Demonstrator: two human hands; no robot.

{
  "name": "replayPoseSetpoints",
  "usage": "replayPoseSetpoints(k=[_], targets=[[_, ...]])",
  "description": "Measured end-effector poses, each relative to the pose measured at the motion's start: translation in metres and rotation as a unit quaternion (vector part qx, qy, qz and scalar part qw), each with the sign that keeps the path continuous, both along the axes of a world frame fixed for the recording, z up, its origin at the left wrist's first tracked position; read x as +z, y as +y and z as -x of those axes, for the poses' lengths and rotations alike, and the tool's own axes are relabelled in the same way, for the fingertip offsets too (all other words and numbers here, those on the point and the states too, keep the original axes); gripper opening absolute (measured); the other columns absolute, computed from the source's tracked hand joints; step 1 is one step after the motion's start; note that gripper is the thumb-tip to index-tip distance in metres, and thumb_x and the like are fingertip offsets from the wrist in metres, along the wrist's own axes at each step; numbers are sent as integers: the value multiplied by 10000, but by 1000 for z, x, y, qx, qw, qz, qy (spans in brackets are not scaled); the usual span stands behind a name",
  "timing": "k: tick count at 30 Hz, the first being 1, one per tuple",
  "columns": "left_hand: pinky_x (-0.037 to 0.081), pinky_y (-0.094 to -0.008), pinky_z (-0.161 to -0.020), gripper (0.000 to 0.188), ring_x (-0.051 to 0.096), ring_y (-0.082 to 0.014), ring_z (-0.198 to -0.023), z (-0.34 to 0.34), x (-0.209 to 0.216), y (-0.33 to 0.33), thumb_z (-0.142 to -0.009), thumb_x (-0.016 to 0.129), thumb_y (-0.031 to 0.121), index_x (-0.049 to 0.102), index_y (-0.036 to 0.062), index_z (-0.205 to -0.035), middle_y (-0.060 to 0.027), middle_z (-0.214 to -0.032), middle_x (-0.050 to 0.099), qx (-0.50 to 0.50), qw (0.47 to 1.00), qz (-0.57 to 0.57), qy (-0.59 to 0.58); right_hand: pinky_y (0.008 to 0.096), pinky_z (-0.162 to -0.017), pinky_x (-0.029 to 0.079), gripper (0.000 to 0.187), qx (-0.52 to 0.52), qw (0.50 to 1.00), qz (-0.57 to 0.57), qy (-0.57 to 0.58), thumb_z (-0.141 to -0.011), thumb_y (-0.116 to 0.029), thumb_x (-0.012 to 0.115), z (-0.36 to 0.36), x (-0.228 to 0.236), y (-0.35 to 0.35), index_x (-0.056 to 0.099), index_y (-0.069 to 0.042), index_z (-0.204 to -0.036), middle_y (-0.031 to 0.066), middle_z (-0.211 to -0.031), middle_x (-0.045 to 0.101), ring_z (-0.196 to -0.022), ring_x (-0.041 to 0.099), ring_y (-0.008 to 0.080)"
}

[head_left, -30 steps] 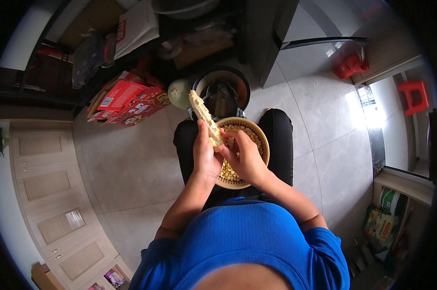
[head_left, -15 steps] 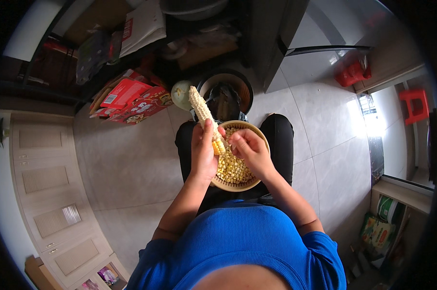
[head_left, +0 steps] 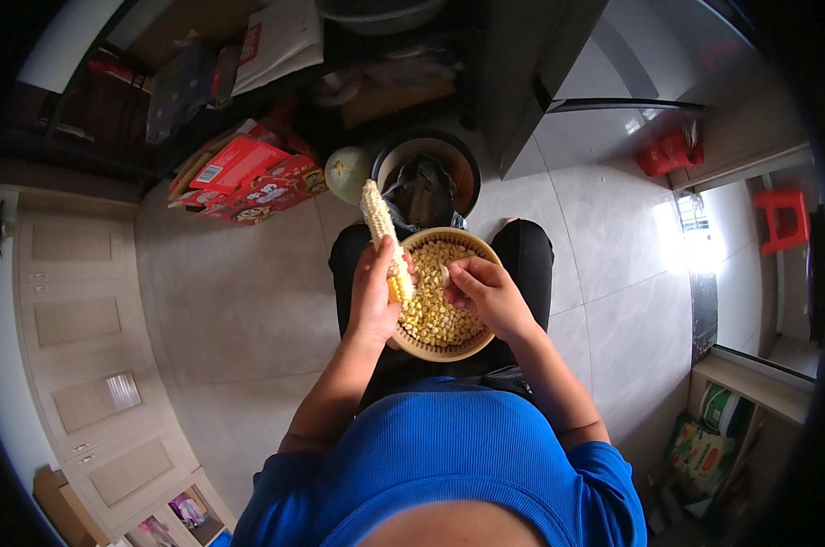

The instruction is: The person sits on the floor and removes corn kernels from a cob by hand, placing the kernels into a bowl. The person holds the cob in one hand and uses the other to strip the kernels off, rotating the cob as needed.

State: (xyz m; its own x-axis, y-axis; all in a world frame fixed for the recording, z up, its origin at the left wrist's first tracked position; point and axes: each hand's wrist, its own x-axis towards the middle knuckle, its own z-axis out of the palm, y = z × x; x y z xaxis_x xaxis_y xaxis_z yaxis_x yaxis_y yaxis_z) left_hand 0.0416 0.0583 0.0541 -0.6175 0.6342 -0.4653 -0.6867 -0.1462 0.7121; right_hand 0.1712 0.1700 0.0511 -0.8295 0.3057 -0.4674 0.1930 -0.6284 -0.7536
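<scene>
My left hand (head_left: 373, 294) is wrapped round a corn cob (head_left: 377, 215) held upright at a slant. Its upper part is stripped pale, and yellow kernels remain on the lower end by my palm. My right hand (head_left: 491, 295) hovers just right of the cob, apart from it, thumb and fingertips pinched together. Whatever sits in that pinch is too small to make out. Beneath both hands, a round tan basket (head_left: 472, 244) rests on my lap between my knees. Loose yellow corn kernels (head_left: 438, 317) cover its bottom.
Beyond the basket stands a round bin (head_left: 470, 173) with a black liner. Beside it are a pale green round melon or gourd (head_left: 347, 175) and red cartons (head_left: 248, 178). Cabinets (head_left: 84, 319) line the left; a red stool (head_left: 781, 221) stands far right.
The cob and my left hand have come slightly lower. My right hand has drawn a little away from the cob, fingers still pinched.
</scene>
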Motion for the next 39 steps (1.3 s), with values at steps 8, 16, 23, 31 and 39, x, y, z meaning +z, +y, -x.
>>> replayPoseSetpoints(k=[8,16,23,31,39], targets=[[415,-275,-565,197,496,-138,-645,8,-4,-15,-875,548,260,470,81,-901,-57,-746,518,43,999,-1,-33,214,-662,435,197,1,1000,-1,18,-932,-199,459,-4,-5,-7,519,-12,-916,28,-782,536,-718,510,85],[423,-282,-576,183,497,-146,-657,13,-11,-25,-869,557,241,468,90,-921,-62,-758,520,54,997,-16,-62,335,-761,458,61,70,773,-618,126,-733,-58,635,8,-40,-16,624,-32,-787,90,-846,579,-849,561,257],[436,-303,-603,178,512,-152,-700,37,-4,-14,-867,559,244,480,94,-921,-58,-789,535,76,994,-46,-67,356,-606,487,97,6,774,-630,52,-717,-52,599,103,-37,68,640,-23,-800,153,-768,605,-669,592,300],[432,-294,-670,160,522,-136,-747,56,-9,-2,-867,545,205,481,83,-948,-44,-828,536,116,990,-74,-15,296,-582,478,195,36,893,-447,32,-845,-171,585,125,-45,48,600,20,-881,108,-703,617,-634,598,171],[403,-239,-666,257,483,-94,-729,16,3,35,-881,517,305,473,57,-928,-15,-798,483,82,992,21,95,229,-624,444,254,46,931,-362,17,-911,-209,506,54,14,-10,508,27,-1003,53,-801,571,-714,538,92]])
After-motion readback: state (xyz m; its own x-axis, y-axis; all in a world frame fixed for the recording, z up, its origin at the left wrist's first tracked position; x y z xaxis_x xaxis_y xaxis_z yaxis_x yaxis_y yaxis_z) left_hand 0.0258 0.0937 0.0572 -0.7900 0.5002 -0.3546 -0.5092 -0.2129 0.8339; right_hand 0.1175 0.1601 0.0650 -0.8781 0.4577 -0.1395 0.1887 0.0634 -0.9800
